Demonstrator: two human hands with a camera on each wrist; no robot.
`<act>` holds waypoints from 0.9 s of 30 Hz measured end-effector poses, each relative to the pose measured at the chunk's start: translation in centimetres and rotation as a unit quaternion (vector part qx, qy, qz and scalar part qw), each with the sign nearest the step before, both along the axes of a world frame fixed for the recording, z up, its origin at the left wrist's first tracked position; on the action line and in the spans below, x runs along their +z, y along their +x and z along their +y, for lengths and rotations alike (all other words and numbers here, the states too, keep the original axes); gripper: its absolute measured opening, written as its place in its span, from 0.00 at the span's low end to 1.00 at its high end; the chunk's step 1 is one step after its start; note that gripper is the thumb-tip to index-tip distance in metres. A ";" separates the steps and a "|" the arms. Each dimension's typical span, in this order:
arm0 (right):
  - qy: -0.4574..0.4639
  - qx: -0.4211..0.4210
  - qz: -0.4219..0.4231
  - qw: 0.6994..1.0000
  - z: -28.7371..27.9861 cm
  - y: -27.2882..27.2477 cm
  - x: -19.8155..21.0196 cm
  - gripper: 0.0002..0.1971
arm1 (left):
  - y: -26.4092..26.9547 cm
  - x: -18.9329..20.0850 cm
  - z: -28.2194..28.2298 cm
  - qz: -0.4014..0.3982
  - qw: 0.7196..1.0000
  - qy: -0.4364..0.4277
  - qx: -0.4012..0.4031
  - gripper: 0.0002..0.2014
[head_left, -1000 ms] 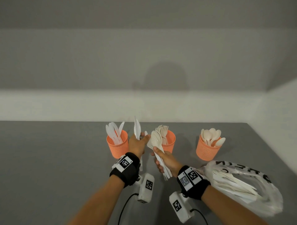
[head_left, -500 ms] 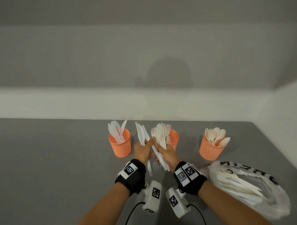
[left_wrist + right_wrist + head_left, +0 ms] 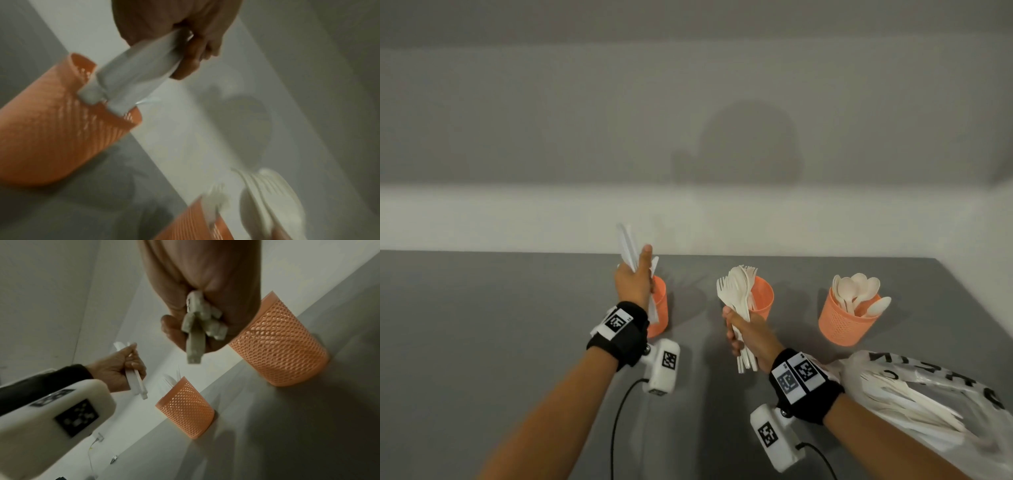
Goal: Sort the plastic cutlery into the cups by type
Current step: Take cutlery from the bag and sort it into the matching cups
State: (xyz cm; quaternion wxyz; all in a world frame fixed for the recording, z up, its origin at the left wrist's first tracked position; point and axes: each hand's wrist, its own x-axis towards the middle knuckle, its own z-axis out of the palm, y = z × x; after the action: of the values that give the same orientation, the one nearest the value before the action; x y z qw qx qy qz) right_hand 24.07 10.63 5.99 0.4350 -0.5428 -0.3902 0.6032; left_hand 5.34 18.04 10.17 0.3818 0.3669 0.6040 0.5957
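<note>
Three orange mesh cups stand in a row on the grey table (image 3: 482,342). My left hand (image 3: 635,284) grips a few white knives (image 3: 628,246) upright, close over the left cup (image 3: 659,308). In the left wrist view the knives (image 3: 139,73) have their lower ends at that cup's (image 3: 61,121) rim. My right hand (image 3: 743,329) holds a bundle of forks and spoons (image 3: 738,291) in front of the middle cup (image 3: 763,294), which has forks in it. In the right wrist view the bundle's handles (image 3: 197,324) stick out below my fist. The right cup (image 3: 846,318) holds spoons.
A clear plastic bag (image 3: 928,401) with more white cutlery lies at the near right, touching my right forearm. A white wall runs along the table's far edge and right side. Wrist camera cables trail down toward the near edge.
The hands, together in front of the middle cup, have parted. My left hand carried the knives left and up to the left cup. My right hand kept the forks and spoons near the middle cup.
</note>
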 end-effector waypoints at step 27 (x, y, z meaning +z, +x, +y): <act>-0.058 0.009 0.051 0.997 0.1 0.6 1.2 0.10 | -3.0 -3.9 3.8 0.511 0.853 0.086 -0.063 0.31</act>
State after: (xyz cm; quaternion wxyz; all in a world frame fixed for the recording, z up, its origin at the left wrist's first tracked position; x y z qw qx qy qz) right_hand 24.67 10.72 7.15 0.4167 -0.5322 -0.3372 0.6553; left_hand 2.38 21.84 6.31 0.0228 0.6883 0.6359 0.3484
